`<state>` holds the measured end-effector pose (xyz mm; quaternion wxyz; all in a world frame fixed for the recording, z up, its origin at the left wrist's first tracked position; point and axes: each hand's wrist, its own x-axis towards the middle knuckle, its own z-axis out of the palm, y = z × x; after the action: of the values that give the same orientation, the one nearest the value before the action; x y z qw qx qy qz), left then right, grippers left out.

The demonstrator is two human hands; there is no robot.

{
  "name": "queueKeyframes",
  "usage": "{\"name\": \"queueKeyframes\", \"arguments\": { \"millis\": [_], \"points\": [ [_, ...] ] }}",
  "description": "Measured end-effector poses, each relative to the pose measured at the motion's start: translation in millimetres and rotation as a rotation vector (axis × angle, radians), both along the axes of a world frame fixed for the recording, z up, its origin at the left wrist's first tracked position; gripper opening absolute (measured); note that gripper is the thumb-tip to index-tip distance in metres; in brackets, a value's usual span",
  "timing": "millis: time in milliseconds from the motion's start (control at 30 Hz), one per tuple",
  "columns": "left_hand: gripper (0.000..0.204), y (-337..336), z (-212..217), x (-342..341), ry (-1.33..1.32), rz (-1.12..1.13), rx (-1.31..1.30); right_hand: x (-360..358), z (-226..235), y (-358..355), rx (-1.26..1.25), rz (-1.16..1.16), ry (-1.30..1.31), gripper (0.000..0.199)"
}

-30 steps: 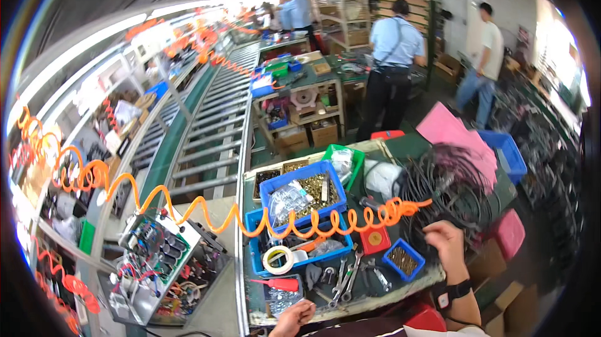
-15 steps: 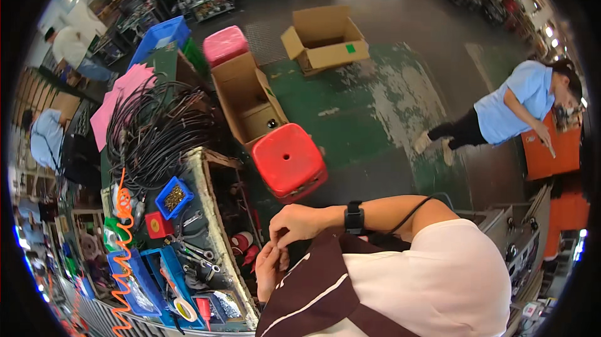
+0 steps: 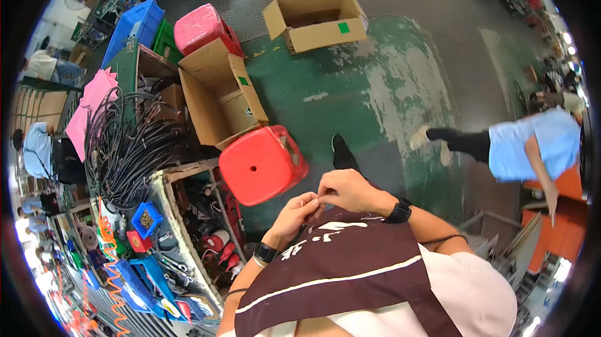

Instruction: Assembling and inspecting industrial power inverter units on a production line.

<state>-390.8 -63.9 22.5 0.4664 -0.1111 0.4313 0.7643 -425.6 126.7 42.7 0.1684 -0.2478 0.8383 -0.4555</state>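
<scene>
In front of my dark maroon apron [image 3: 350, 262], my two hands meet at their fingertips. My left hand [image 3: 293, 217] is closed in a pinch, and my right hand [image 3: 350, 189] pinches against it from the other side. Whatever lies between the fingers is too small or hidden to name. Each wrist wears a black band. Just beyond the hands, to the left, stands a red plastic stool [image 3: 250, 171], which neither hand touches.
On my left a workbench holds a heap of black cables [image 3: 138, 149], a blue parts tray [image 3: 146, 220], wrenches [image 3: 172, 262] and a coiled orange hose [image 3: 107, 243]. Cardboard boxes [image 3: 210, 96] [image 3: 328, 36] stand ahead. A person in light blue [image 3: 532, 143] is at the right.
My view and body have turned rightward, so bench and stool sit further left. Both forearms now show, the hands still joined. The person in blue has shifted right in the picture.
</scene>
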Motion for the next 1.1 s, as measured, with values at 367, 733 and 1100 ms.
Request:
{"name": "queueKeyframes", "arguments": {
  "millis": [367,733,1100],
  "points": [
    [0.018,53,15,-226,0.160,0.038,-0.108,-235,-1,50,-0.018,0.118,-0.164,0.012],
    [0.030,-37,-19,-507,0.229,0.171,-0.072,-537,-2,-59,0.047,0.306,0.020,0.016],
    [0.033,-124,26,-845,0.661,0.179,-0.403,-859,35,-170,-0.189,0.139,0.091,0.012]
  ]
}}
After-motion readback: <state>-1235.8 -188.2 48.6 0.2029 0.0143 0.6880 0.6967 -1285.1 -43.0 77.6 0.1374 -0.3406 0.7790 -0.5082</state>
